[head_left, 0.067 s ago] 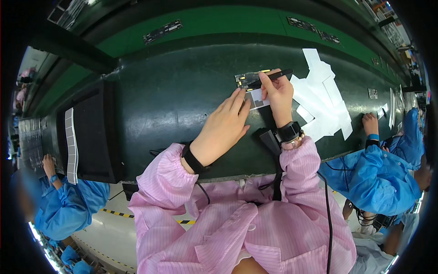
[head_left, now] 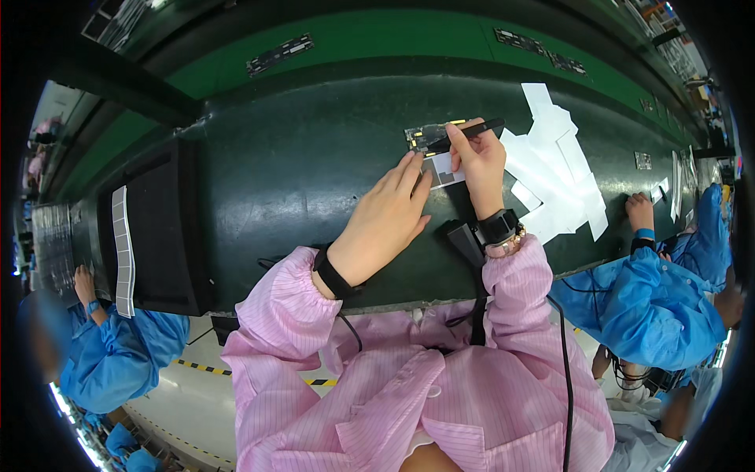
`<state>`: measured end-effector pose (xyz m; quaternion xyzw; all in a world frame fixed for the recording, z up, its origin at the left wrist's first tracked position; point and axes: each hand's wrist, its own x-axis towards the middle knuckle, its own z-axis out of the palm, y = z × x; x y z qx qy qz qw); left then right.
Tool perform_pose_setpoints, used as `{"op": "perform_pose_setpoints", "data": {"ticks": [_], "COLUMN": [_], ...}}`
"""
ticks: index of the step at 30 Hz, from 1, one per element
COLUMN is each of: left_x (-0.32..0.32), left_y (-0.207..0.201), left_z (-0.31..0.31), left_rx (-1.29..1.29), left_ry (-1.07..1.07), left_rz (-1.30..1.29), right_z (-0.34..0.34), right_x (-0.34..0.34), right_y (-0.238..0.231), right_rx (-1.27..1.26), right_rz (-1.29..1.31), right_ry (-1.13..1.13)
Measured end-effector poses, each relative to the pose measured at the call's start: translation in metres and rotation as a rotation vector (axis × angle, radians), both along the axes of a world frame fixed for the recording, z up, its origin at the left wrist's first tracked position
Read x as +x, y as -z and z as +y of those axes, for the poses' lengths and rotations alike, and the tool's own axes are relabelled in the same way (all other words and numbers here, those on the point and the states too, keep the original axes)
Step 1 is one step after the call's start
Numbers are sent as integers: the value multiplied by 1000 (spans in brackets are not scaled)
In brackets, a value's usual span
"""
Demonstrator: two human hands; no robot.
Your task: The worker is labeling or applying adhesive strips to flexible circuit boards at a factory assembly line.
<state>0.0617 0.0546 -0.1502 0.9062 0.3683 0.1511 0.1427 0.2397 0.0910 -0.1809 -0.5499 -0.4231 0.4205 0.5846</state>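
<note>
A small dark circuit board (head_left: 415, 140) with yellow patches lies on the bench in front of me. My left hand (head_left: 381, 216) rests flat with its fingers stretched out, the fingertips at the board's near edge. In my right hand (head_left: 477, 161) I pinch black tweezers (head_left: 489, 127), their tip pointing down-left over the board. A white sheet with grey patches (head_left: 445, 173) lies just below the board, partly under my hands. My right hand covers the board's right part.
Overlapping white sheets (head_left: 554, 173) lie right of my hands. A black tray (head_left: 161, 228) with a strip of grey labels (head_left: 121, 244) stands at left. More circuit boards (head_left: 281, 54) rest on the green strip (head_left: 393, 47) beyond. Co-workers in blue sit on both sides.
</note>
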Motion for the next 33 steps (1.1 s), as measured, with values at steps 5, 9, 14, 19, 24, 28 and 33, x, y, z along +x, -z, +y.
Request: {"op": "perform_pose_setpoints", "data": {"ticks": [5, 9, 14, 19, 24, 28, 33], "left_x": [-1, 0, 1, 2, 8, 8, 20], "left_y": [0, -2, -2, -1, 0, -2, -11], "left_z": [0, 0, 5, 9, 10, 8, -9], "left_rx": [4, 6, 35, 123, 98, 192, 115], "left_ry": [-2, -4, -20, -1, -11, -28, 104], "left_rz": [3, -9, -35, 22, 52, 52, -25], "right_z": [0, 0, 1, 1, -2, -11, -29], "right_x": [-1, 0, -1, -1, 11, 31, 38], "right_y": [1, 1, 2, 2, -14, -17, -14], "right_rx": [3, -5, -9, -10, 66, 92, -76], "right_rz": [-2, -38, -85, -153, -184, -120, -319], "right_ry": [1, 15, 20, 14, 99, 86, -98]}}
